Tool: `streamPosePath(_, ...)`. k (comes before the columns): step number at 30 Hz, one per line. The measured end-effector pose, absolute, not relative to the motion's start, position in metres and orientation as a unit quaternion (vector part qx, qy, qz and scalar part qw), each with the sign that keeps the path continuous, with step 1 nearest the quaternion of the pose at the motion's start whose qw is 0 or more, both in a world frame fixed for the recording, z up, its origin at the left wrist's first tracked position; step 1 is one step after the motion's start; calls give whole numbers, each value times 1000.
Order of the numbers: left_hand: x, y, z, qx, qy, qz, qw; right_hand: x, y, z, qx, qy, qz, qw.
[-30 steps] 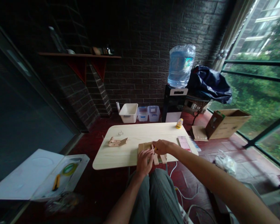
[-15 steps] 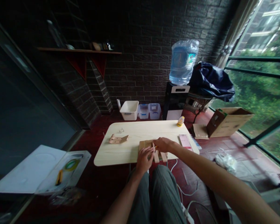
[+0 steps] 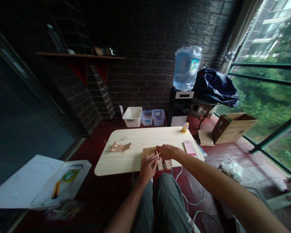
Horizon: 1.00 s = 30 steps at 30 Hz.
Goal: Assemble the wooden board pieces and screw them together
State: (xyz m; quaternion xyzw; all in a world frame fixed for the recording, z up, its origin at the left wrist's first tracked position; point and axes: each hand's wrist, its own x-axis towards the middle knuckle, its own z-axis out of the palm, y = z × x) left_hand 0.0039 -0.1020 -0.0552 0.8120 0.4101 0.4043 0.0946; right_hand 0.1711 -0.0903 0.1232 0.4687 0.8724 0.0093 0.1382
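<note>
At the near edge of the table, my left hand presses its fingers against a wooden piece and steadies it. My right hand is closed just above and beyond it, around a small tool with a yellow part; most of the tool is hidden by the fingers. A second wooden slat sticks out toward me beside the first. Beneath the work lies a brown cardboard piece. Farther left stands a small wooden assembly with a slanted end.
On the pale table are small metal pieces, a yellow-capped bottle and a pink-and-white box. An open white case sits at left. Behind are plastic bins and a water dispenser. White cables run along the floor.
The whole view has shifted slightly, so the scene sits a little lower and more to the left. Both hands keep nearly the same place on the wood.
</note>
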Motion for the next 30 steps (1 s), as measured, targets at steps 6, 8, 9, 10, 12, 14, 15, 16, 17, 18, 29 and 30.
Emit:
streamPosePath(6,5,-102,-56,806,418,409,87,171,-90,117,467,875,-15,129)
streamPosePath(8,3,-102,-57,811,415,403,89,170,-91,112,467,876,-13,118)
streamPosePath(9,3,-101,-57,814,414,398,91,170,-90,110,469,876,-13,114)
streamPosePath(10,2,-101,-57,815,414,395,94,170,-90,109,475,873,-15,111)
streamPosePath(12,3,-101,-56,812,418,395,100,170,-90,109,493,863,-24,107)
streamPosePath(14,4,-102,-56,805,425,401,103,170,-89,110,510,853,-38,104)
streamPosePath(15,4,-102,-57,801,429,404,103,170,-89,111,516,849,-44,102)
streamPosePath(16,5,-102,-57,800,430,406,102,170,-90,112,521,847,-50,99)
streamPosePath(17,5,-102,-57,800,429,408,102,169,-90,112,524,845,-53,96)
streamPosePath(18,4,-102,-58,801,426,409,101,169,-91,112,526,844,-55,93)
streamPosePath(29,2,-105,-56,807,409,416,88,166,-91,129,470,869,-42,148)
streamPosePath(30,1,-105,-56,810,406,413,88,167,-91,127,471,870,-37,144)
